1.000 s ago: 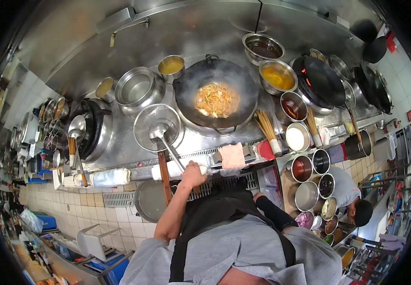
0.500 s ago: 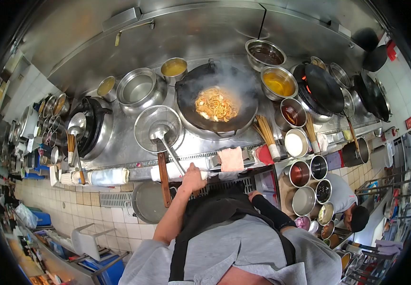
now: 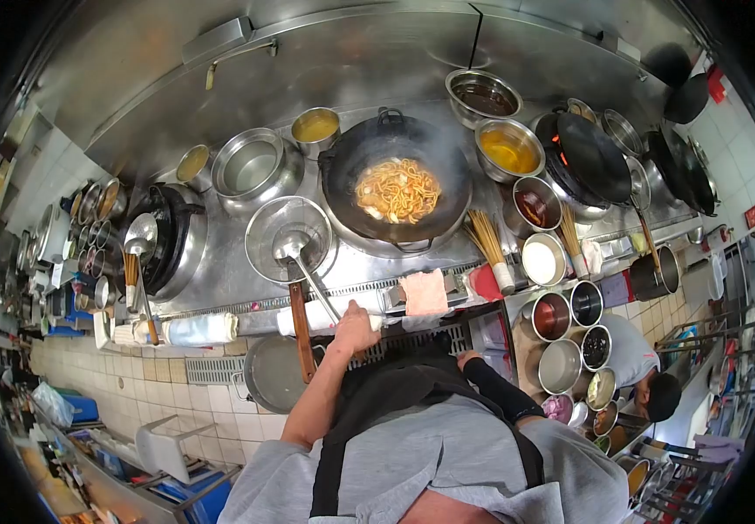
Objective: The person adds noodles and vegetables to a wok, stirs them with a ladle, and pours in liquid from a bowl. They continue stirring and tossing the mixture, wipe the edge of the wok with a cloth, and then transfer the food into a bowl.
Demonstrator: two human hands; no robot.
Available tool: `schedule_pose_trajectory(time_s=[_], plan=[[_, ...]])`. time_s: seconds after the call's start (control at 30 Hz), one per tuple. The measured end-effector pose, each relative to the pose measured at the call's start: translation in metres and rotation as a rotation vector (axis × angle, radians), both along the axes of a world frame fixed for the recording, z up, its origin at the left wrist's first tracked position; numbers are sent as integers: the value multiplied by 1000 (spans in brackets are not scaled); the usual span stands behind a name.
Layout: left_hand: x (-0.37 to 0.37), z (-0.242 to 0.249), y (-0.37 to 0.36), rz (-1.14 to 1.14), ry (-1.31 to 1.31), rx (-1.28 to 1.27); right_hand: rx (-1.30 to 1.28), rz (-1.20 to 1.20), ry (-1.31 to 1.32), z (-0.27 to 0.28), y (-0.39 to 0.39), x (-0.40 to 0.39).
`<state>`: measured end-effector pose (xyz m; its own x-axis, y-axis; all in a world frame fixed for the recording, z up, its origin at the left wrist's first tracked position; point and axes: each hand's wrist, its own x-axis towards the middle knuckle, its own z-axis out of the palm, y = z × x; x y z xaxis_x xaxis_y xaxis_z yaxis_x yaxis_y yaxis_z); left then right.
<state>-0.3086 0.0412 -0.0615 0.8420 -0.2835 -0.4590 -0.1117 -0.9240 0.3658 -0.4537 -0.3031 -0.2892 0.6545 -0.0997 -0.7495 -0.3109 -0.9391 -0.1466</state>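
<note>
Noodles point(image 3: 398, 190) lie in a steaming black wok point(image 3: 351, 162) at the centre of the range. My left hand point(image 3: 357, 330) is at the range's front edge, closed near the handle end of a metal ladle point(image 3: 290, 245), by a white cloth point(image 3: 315, 316). Whether its fingers wrap the handle or rest on the cloth is hard to make out. The ladle's bowl rests in a round strainer point(image 3: 266, 240) with a wooden handle point(image 3: 301, 323). Beside my apron, low at the counter edge, my right hand point(image 3: 467, 358) shows only in part, its fingers mostly hidden.
A pot of clear liquid point(image 3: 251, 166) and a bowl of yellow liquid point(image 3: 510, 150) flank the wok. A bamboo brush point(image 3: 487, 240) and a pink cloth point(image 3: 424, 293) are nearer. Sauce containers point(image 3: 551, 317) stand at the right, where another person point(image 3: 626, 354) bends down.
Steam over the wok has thinned and shifted. The view has moved slightly; both hands stay where they were.
</note>
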Motion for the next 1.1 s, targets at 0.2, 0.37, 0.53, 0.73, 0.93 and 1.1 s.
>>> schedule_pose_trajectory(time_s=[0.2, 0.37, 0.53, 0.73, 0.93, 1.1], plan=[[1, 6, -2, -1, 30, 6, 37, -154, -17, -17, -4, -3], [-1, -1, 0, -2, 3, 15, 68, -197, -66, -12, -5, -6], [-1, -2, 0, 4, 15, 14, 45, -144, -90, -21, -6, -6], [-2, 0, -1, 6, 17, 9, 32, -86, -74, -15, -6, -6], [-3, -4, 0, -1, -22, 8, 42, -166, -91, -23, -6, -10], [-4, -2, -1, 1, -15, 11, 26, -204, -108, -16, -4, -9]])
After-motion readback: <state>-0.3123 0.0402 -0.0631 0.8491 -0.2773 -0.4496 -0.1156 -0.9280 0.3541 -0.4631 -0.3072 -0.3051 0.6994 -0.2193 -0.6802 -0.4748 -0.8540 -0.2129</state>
